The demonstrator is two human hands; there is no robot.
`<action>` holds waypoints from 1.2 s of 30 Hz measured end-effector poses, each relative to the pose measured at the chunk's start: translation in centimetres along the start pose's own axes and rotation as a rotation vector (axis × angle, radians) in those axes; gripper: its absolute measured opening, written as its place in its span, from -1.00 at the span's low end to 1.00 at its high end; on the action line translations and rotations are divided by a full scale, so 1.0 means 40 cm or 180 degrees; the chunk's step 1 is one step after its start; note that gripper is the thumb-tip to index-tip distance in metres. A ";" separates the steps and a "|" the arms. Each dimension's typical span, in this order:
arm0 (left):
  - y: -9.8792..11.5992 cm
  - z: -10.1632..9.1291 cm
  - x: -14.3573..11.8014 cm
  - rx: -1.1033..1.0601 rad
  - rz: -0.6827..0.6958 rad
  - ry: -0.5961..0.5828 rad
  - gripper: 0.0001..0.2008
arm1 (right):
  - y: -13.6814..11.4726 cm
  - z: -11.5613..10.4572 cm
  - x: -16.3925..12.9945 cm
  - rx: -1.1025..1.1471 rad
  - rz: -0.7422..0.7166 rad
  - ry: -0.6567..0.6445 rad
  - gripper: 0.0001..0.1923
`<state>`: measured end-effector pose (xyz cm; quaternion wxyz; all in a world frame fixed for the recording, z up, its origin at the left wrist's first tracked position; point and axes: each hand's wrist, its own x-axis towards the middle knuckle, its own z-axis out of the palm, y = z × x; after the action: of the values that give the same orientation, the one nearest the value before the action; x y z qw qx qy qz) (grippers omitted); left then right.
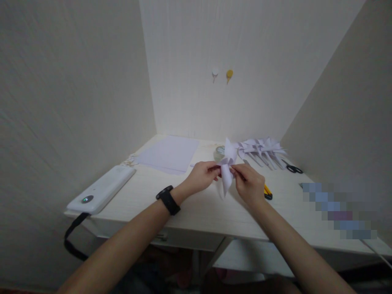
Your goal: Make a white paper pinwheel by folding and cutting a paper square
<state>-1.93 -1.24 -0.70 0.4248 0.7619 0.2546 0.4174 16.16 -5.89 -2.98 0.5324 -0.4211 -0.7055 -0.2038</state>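
Observation:
A white paper pinwheel (227, 177) is held up just above the desk, its folded blades pointing up and down. My left hand (203, 176), with a black watch on its wrist, pinches the pinwheel from the left. From the right, my right hand (248, 182) grips a blade near the middle with thumb and finger. Behind the pinwheel stands a roll of clear tape (219, 153), partly covered. Under my right hand lies a yellow and black cutter (268, 192), mostly hidden by the wrist.
Finished paper pinwheels (263, 150) with paper sticks lie piled at the back right, beside black scissors (293, 167). White paper sheets (171, 153) rest at the back left. A white power bank (102, 188) with a black strap sits at the left edge. A blurred-out object (337, 212) is at right.

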 end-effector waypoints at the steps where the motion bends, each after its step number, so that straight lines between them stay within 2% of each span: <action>1: -0.001 0.001 0.001 0.0041 -0.0020 0.0012 -0.84 | 0.000 0.000 0.000 -0.0005 0.0000 0.0009 -0.84; 6: -0.008 -0.003 0.000 0.0218 -0.0086 0.0062 -0.82 | -0.001 -0.002 0.000 -0.0037 -0.0079 0.0019 -0.83; 12: -0.016 -0.012 -0.005 0.0948 0.0185 -0.0006 -0.76 | -0.003 -0.003 0.001 0.0145 -0.0253 -0.0161 -0.82; 14: -0.017 -0.014 -0.005 0.1016 0.0135 -0.0070 -0.77 | -0.004 -0.003 0.003 0.0193 -0.0250 -0.0176 -0.83; 18: -0.020 -0.013 -0.002 0.0630 -0.0103 -0.0153 -0.82 | -0.008 -0.005 0.009 0.0385 -0.0070 -0.0162 -0.85; 24: -0.023 -0.002 -0.002 -0.0311 -0.0176 -0.0281 -0.99 | -0.013 -0.010 0.011 0.0511 0.0033 -0.0203 -0.87; 31: -0.004 0.012 -0.016 -0.1128 -0.0616 -0.0407 -0.82 | -0.016 -0.010 -0.001 0.0226 -0.0258 -0.0533 -0.91; 36: -0.007 0.010 -0.016 -0.1158 -0.0712 -0.0547 -0.84 | -0.024 -0.018 -0.002 0.0003 -0.0355 -0.0819 -0.85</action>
<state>-1.94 -1.76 -1.33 0.6189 0.6725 0.2210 0.3403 15.79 -6.98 -2.65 0.4255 -0.4036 -0.7903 -0.1770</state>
